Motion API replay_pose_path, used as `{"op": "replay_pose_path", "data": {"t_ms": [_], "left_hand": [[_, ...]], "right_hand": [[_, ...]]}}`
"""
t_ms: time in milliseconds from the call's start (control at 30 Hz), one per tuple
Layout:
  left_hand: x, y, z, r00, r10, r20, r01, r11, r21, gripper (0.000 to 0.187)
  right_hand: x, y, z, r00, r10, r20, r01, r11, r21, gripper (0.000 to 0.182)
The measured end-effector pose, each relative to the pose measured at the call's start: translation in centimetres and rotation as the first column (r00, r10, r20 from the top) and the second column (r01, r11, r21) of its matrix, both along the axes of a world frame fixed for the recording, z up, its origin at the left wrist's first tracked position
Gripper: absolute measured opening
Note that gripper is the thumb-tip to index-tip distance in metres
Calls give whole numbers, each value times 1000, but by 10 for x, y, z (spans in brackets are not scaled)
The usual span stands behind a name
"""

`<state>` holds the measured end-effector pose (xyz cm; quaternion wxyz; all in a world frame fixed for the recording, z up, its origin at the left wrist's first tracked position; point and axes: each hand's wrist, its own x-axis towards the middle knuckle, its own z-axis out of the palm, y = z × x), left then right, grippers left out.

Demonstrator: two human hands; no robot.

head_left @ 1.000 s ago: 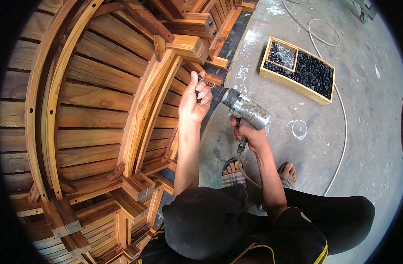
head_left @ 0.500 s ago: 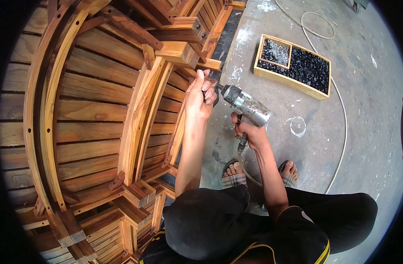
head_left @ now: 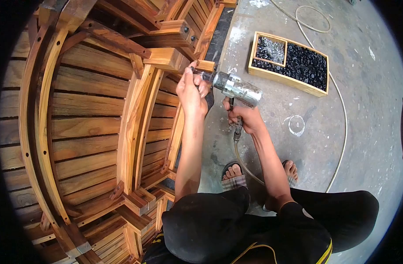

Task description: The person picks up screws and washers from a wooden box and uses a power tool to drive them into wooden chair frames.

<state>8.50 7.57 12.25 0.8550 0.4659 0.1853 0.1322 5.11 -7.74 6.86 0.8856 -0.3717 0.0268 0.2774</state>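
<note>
Gripping the power tool is the right hand, fingers wrapped around the handle just below the metal body; left hand is curled in a pinch at the front end, on a small dark piece, can't tell what exactly. Tool sits between the two hands, off the floor, nose toward the slatted wooden frame. Body looks like scuffed bare metal: I'd expect it rigid, fairly heavy and front-biased, not fragile, maybe slick if oily. Best hold is the handle, high up near the body, wrist firm against twist. Hose leaves the handle base; should flex but probably drags a bit, so leave it slack. Keep fingers off the rotating nose; if steadying, take the fixed housing behind it. Open wooden box on the floor beyond the tool holds dark round pieces plus shiny bits in a corner compartment: likely light, hard, easy to drop, fingertip pinch only.
</note>
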Motion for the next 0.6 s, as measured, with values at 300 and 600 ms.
{"op": "replay_pose_path", "data": {"t_ms": [300, 600], "left_hand": [[3, 11, 4, 998, -44, -49, 48, 996, 81, 25], [1, 15, 3, 994, -96, -56, 101, 990, 99, 25]], "right_hand": [[16, -1, 7, 999, 37, 31, -36, 999, -39, 32], [26, -7, 10, 998, 51, 35, -49, 998, -50, 27]]}}
